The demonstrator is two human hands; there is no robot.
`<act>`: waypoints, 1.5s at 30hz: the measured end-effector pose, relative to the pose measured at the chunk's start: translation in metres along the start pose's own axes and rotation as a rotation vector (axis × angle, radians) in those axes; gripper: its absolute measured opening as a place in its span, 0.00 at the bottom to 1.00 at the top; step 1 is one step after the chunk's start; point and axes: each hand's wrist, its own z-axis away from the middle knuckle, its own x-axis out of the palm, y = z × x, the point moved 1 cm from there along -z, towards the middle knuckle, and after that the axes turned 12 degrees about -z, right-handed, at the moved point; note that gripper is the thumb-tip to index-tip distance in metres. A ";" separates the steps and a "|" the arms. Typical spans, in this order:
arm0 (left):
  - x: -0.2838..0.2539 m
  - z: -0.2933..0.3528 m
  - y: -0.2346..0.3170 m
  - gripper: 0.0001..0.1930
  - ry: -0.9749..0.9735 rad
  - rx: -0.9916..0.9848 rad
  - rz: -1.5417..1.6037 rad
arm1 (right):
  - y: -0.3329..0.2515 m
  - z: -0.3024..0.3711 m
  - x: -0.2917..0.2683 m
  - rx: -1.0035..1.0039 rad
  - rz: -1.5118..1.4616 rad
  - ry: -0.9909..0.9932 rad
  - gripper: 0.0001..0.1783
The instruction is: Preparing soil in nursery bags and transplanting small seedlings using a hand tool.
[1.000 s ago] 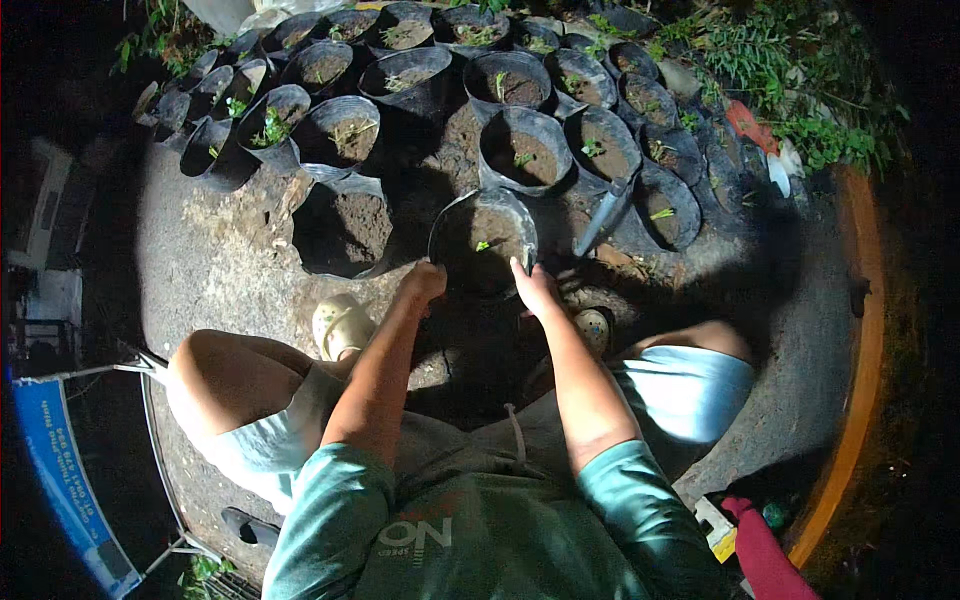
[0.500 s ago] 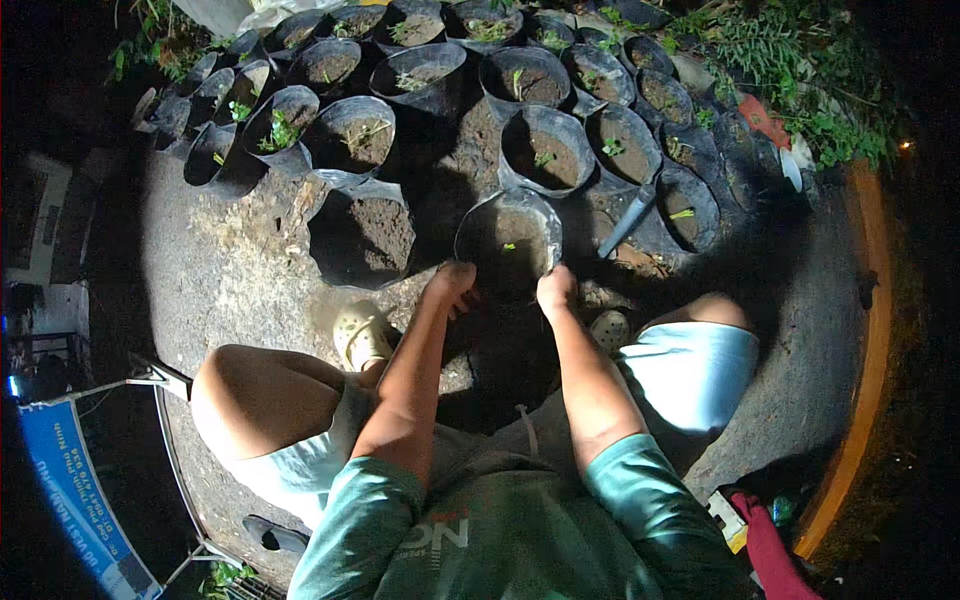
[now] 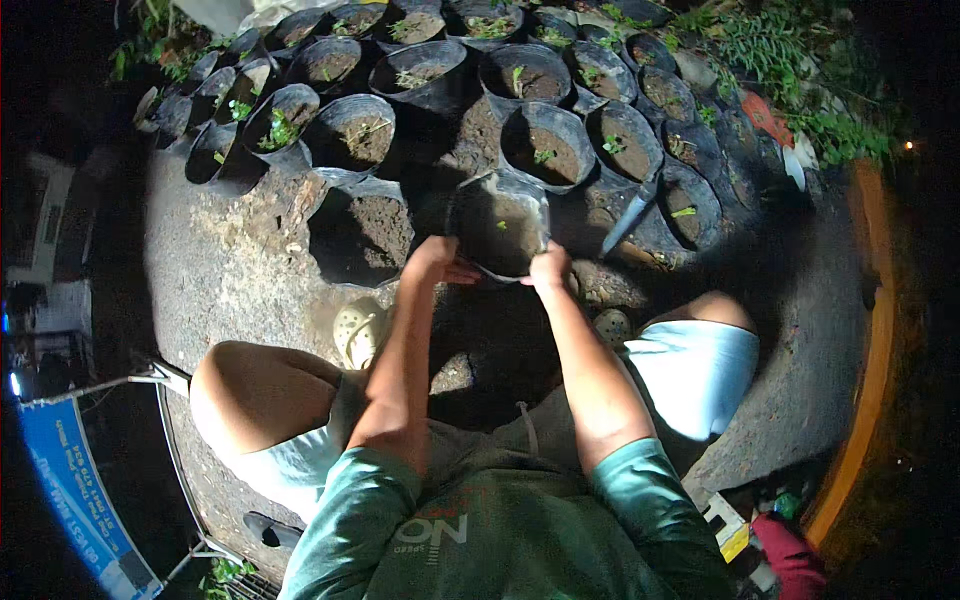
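Note:
Between my hands is a black plastic grow bag (image 3: 512,235), with soil and one tiny green seedling (image 3: 501,225) inside. My left hand (image 3: 440,262) grips its lower left side, fingers reaching round toward the underside. Opposite it, my right hand (image 3: 548,268) is closed on the lower right side. The bag tips a little toward me, so its mouth shows. Left of it stands another grow bag (image 3: 375,235) with dark crumbly soil and no plant visible. The fingertips of my right hand are partly hidden by the bag.
Rows of grow bags with small plants, one a leafy seedling bag (image 3: 285,130), spread beyond. A trowel-like tool (image 3: 630,220) leans at the right beside another bag (image 3: 690,212). My sandal-clad foot (image 3: 358,335) is on the pavement. An orange-brown kerb (image 3: 868,350) runs along the right.
The grow bag in my hands has risen slightly and tilted toward me, shifting a little left. My left hand has moved up and slid its fingers further under the bag.

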 end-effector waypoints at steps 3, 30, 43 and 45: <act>-0.012 0.004 0.018 0.27 0.048 0.031 0.031 | -0.013 0.006 0.017 -0.051 0.068 -0.031 0.14; -0.007 -0.051 0.078 0.22 0.694 0.231 -0.669 | 0.061 -0.043 0.065 0.128 -0.603 -0.594 0.16; -0.018 0.034 0.069 0.24 0.271 0.214 -0.455 | 0.077 0.016 -0.075 -0.172 1.613 -0.854 0.21; -0.029 0.045 0.066 0.18 0.291 0.324 -0.280 | 0.064 0.019 -0.081 -0.049 1.644 -0.872 0.21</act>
